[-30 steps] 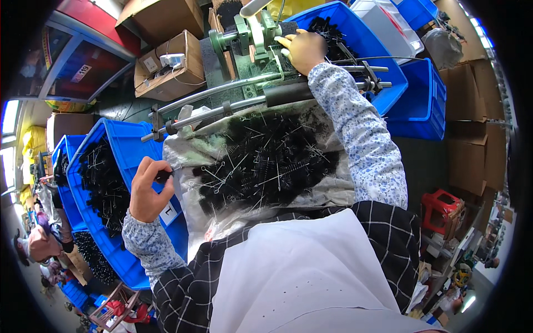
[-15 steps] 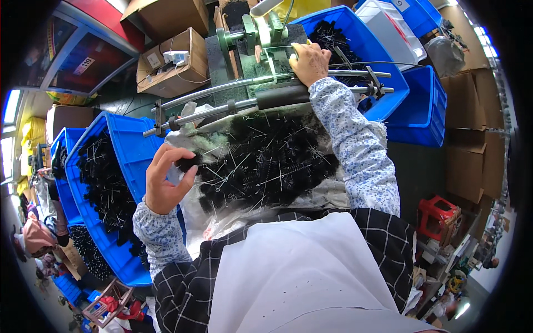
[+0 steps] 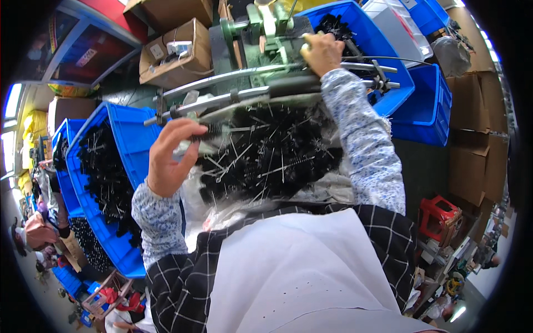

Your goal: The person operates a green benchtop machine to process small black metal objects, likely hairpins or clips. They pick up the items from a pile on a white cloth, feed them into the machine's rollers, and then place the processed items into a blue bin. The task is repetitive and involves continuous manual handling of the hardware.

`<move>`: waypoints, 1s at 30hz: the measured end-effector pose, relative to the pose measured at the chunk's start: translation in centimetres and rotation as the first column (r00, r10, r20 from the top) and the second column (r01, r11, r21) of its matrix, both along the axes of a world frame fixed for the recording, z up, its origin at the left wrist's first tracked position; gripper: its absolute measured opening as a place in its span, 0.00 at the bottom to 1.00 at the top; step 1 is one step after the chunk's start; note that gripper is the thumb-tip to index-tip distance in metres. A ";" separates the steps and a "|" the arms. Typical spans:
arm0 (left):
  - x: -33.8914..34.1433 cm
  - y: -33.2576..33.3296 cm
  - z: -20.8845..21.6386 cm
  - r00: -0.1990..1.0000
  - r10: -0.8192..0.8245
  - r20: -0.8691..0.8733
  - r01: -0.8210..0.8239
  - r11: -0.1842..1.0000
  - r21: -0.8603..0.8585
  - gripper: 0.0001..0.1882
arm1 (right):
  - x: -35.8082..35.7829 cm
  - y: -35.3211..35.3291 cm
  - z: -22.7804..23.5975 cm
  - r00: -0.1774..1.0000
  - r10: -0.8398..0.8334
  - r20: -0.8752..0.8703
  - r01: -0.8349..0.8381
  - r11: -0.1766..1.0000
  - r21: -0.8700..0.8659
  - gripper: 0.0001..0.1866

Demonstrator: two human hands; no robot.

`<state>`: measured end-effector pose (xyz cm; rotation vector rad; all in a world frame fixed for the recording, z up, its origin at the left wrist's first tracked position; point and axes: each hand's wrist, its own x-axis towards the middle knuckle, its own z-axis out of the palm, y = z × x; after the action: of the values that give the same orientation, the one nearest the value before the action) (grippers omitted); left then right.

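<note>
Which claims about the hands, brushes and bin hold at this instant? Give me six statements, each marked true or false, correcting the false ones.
1. The left hand pinches a slim black bristled brush. True.
2. The right hand is beside the green metal machine. True.
3. The left hand is nearer the machine than the right hand. False: the right hand is nearer.
4. A heap of black wire-stemmed brushes lies on a whitish sheet. True.
5. Nothing lies in the left-side bin. False: the large blue plastic bin holds black bristled pieces.
6. Both sleeves are plain red. False: the fabric sleeves are white with a small blue print.
</note>
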<state>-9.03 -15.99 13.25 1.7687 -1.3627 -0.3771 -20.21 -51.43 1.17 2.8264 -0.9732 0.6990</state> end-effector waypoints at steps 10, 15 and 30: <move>-1.4 -4.5 -2.1 0.970 -0.107 -0.219 0.104 0.994 -0.024 0.11 | -2.5 -7.5 1.0 0.949 0.007 -0.314 -0.026 0.998 -0.057 0.10; -2.2 -6.6 -2.4 0.966 -0.149 -0.212 0.151 0.988 -0.006 0.12 | -6.8 -8.3 6.7 0.975 -0.146 -0.169 0.113 0.975 -0.191 0.14; -4.3 -7.4 -6.7 0.849 -0.527 0.014 0.502 0.816 0.287 0.19 | -1.2 0.1 2.1 0.990 0.137 0.023 -0.137 0.991 0.006 0.12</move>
<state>-13.36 -23.43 6.55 1.6168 -1.9387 -0.8217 -21.40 -51.37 3.23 2.9195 -0.7918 0.7442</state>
